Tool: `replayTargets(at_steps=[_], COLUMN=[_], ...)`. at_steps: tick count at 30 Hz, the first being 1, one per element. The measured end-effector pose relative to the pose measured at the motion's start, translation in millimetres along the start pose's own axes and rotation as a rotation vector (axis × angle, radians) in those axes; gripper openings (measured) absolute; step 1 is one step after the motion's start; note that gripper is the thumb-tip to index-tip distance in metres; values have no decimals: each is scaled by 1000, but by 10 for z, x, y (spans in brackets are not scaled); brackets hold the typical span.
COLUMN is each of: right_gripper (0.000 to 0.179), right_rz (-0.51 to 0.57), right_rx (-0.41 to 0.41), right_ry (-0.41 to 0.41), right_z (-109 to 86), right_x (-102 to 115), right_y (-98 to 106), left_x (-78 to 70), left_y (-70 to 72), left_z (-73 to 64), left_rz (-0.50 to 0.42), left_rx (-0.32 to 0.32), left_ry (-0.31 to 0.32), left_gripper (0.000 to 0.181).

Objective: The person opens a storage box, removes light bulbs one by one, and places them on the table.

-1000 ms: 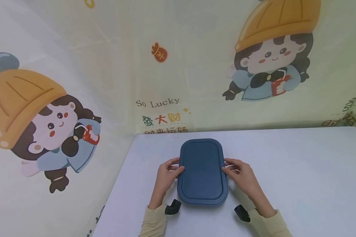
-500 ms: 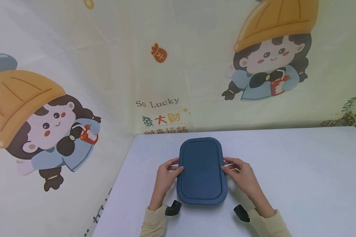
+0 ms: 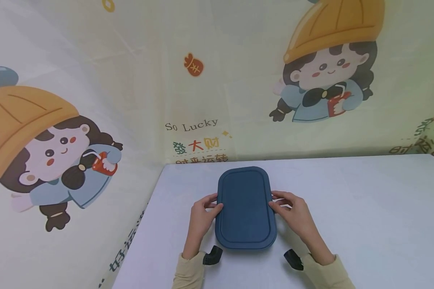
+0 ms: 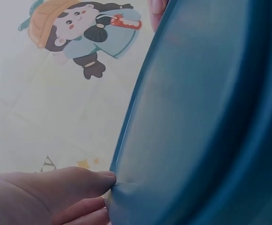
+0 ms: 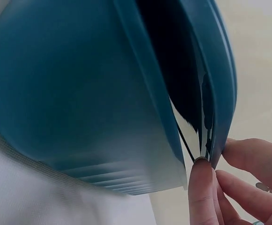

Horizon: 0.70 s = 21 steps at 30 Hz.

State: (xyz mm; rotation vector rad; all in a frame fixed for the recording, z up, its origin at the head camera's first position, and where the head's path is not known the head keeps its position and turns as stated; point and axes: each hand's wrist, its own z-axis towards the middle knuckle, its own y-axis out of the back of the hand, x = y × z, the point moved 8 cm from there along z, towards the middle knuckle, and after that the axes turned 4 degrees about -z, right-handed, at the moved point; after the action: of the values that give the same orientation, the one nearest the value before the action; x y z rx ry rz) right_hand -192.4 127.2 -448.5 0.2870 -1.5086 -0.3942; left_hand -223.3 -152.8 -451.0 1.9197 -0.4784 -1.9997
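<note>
A dark blue rectangular lid (image 3: 245, 206) with rounded corners lies over a blue box (image 5: 70, 93), whose body shows in the right wrist view. A dark gap separates the lid's edge from the box rim on that side. At the lid's left edge, my left hand (image 3: 202, 216) pinches it, thumb on top. My right hand (image 3: 295, 210) pinches the opposite edge between thumb and fingers. Up close, the left thumb (image 4: 86, 182) presses on the blue rim. From the head, the box body is hidden beneath the lid.
The box stands on a white table (image 3: 354, 208). Behind and to the left hangs a pale printed cloth (image 3: 253, 80) with cartoon figures and lettering. Black wrist cameras (image 3: 212, 255) sit at the beige sleeves (image 3: 189, 271).
The lid and both hands have shifted very slightly up and left in the head view. The cloth's cartoon figures also drift left. Both hands keep their grip on the lid.
</note>
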Motion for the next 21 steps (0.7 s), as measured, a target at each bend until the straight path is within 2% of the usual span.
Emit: replayTargets(at_steps=[9,21], right_gripper=[39,39], right_rz=[-15,5], right_rx=[-4,3], right_ry=[-8,-1], right_z=[-12,13], right_x=[17,27], right_y=[18,18], left_x=[-55,-60], left_y=[9,37], left_z=[6,3], left_rz=[19,25], left_rx=[-18,-14], left_ry=[-5,-17], left_gripper=[39,40])
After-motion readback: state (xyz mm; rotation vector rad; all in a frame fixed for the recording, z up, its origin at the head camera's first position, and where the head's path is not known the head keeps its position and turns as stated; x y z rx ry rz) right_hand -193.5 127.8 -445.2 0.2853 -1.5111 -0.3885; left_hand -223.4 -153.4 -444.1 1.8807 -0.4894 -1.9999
